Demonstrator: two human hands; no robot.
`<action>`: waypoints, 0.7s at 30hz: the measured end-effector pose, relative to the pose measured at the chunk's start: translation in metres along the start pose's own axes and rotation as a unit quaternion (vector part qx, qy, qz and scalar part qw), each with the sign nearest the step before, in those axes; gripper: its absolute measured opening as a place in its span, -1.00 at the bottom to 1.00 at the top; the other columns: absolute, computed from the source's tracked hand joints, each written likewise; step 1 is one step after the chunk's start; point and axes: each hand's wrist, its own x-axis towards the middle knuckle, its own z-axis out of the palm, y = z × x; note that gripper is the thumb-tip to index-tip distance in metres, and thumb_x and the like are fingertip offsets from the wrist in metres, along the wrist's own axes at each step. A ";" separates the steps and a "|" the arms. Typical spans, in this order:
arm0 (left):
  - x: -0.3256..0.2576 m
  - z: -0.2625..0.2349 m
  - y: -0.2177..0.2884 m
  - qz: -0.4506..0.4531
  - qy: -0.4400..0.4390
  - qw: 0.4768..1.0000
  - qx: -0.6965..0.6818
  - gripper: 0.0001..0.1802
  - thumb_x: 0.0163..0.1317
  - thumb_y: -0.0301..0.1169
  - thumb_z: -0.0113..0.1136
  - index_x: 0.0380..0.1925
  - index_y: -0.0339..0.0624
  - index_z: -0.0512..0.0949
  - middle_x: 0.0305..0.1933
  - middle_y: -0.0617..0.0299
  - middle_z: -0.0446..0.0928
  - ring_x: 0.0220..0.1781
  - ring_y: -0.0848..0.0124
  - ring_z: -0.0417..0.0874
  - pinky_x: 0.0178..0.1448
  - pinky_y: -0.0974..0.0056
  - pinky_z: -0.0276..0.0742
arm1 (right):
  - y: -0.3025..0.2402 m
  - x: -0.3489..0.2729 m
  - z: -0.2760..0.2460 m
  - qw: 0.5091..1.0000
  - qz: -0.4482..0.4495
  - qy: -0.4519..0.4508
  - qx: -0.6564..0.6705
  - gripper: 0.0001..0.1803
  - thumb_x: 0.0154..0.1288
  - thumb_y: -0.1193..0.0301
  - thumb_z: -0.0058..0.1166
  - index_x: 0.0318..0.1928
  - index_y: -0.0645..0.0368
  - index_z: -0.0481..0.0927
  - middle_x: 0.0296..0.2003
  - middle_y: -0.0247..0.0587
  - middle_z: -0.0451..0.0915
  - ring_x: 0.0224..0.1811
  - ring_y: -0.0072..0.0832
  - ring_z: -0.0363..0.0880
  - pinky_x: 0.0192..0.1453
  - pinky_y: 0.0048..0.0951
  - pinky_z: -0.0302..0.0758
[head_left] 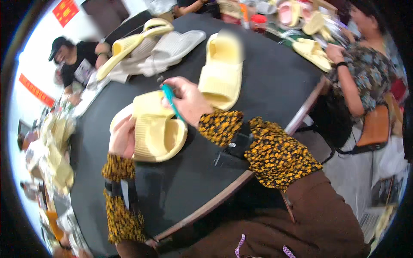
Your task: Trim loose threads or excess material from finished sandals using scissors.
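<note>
Gripping the pale yellow slide sandal [157, 129] by its side, the left hand [122, 137] curls its fingers around the sole's edge and pins it on the dark round tabletop [266, 86], near the person's body. The right hand [187, 99] is closed around a slim teal tool [172, 102], fingers wrapped tight, its tip over the sandal's ribbed strap. That sandal looks like thick foam: light, soft and springy, likely to squash under a hard squeeze, so the thick sole edge seems the safest place to hold, just where the left hand sits. One more yellow sandal [221, 71] lies alone just beyond the right hand, so two yellow ones sit close by. Farther back rests a loose pile [148, 49] of cream and yellow sandals, roughly four, though overlaps make the count unsure. At the far right, another person's hand [333, 51] works at more yellow sandals [314, 51], at least two.
</note>
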 end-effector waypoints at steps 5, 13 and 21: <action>-0.014 0.005 -0.012 0.034 -0.024 0.999 -0.003 -0.60 0.30 -0.44 -0.14 0.10 -0.40 0.26 0.08 0.06 0.40 0.08 0.32 0.45 0.12 0.28 0.41 | 0.031 0.001 0.009 0.995 -0.059 0.036 -0.076 -0.66 0.04 0.52 0.15 -0.14 0.17 0.41 -0.36 -0.30 0.50 -0.31 -0.64 0.47 -0.25 -0.53 0.45; -0.036 -0.006 0.006 -0.010 0.040 0.999 0.024 -0.72 0.20 -0.47 0.03 -0.08 -0.28 0.45 -0.39 0.27 0.52 -0.42 0.51 0.49 -0.34 0.46 0.44 | -0.012 -0.021 0.012 0.995 0.087 -0.042 -0.034 -0.56 0.09 0.44 0.09 0.00 0.27 0.33 -0.47 -0.33 0.48 -0.46 -0.71 0.40 -0.37 -0.62 0.36; -0.033 -0.019 0.000 0.008 0.053 0.997 0.047 -0.71 0.19 -0.43 0.06 -0.08 -0.26 0.45 -0.41 0.30 0.50 -0.48 0.54 0.44 -0.40 0.46 0.39 | -0.003 -0.016 0.019 0.998 0.049 -0.038 0.000 -0.58 0.02 0.46 0.10 -0.06 0.30 0.40 -0.44 -0.22 0.54 -0.48 -0.61 0.47 -0.35 -0.57 0.41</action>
